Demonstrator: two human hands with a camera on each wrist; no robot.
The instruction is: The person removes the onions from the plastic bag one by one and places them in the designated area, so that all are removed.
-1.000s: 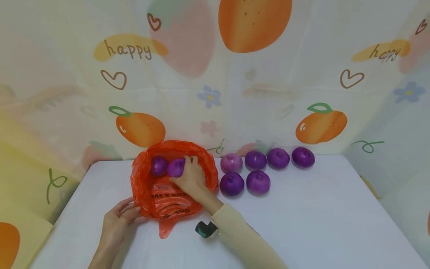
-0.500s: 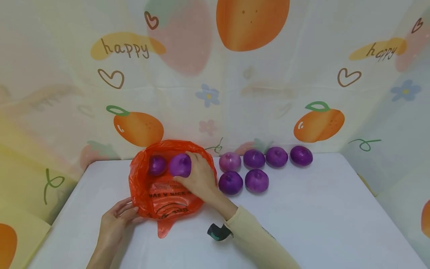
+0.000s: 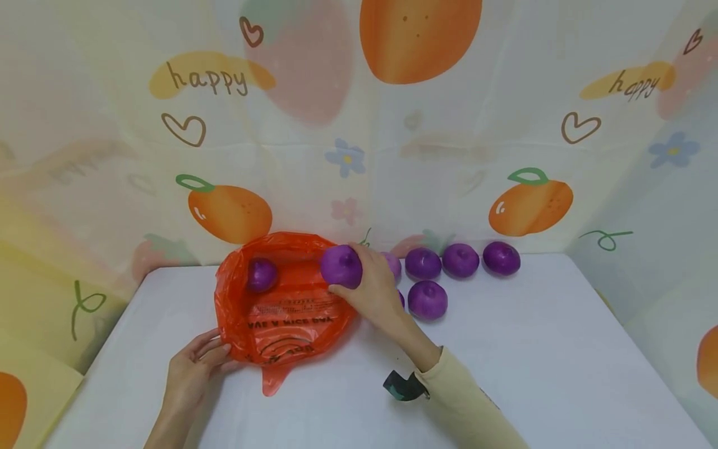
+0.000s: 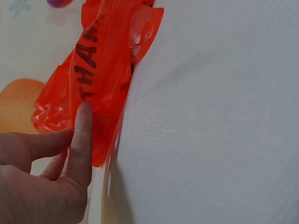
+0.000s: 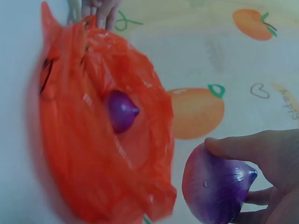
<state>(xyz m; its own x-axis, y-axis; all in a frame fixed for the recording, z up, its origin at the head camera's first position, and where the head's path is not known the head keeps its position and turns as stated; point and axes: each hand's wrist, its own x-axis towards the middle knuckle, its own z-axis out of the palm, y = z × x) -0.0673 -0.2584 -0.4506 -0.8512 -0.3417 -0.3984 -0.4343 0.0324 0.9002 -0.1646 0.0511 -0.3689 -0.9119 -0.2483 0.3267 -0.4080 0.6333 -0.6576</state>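
A red plastic bag (image 3: pixel 286 337) lies with its mouth wide, facing me. Inside it, at the left, is a purple onion (image 3: pixel 262 275). My left hand (image 3: pixel 193 371) is at the bag's near left side; in the left wrist view its thumb and index fingertip (image 4: pixel 84 112) come together against the bag. With my right hand (image 3: pixel 376 293) I grip another purple onion (image 3: pixel 341 266) between thumb and fingers, over the bag's right rim. In the right wrist view this held onion (image 5: pixel 216 186) is apart from the bag, its pointed tip toward my palm.
Several more purple onions stand on the white table (image 3: pixel 505 362) right of the bag, a back row with an onion (image 3: pixel 461 260) and a front row with another onion (image 3: pixel 428 300). My right hand partly covers two of them. A fruit-patterned cloth (image 3: pixel 426 187) rises behind.
My right hand has lifted the onion from inside the bag and carried it right to the rim. The other onion stays inside. My left hand keeps its place at the bag.
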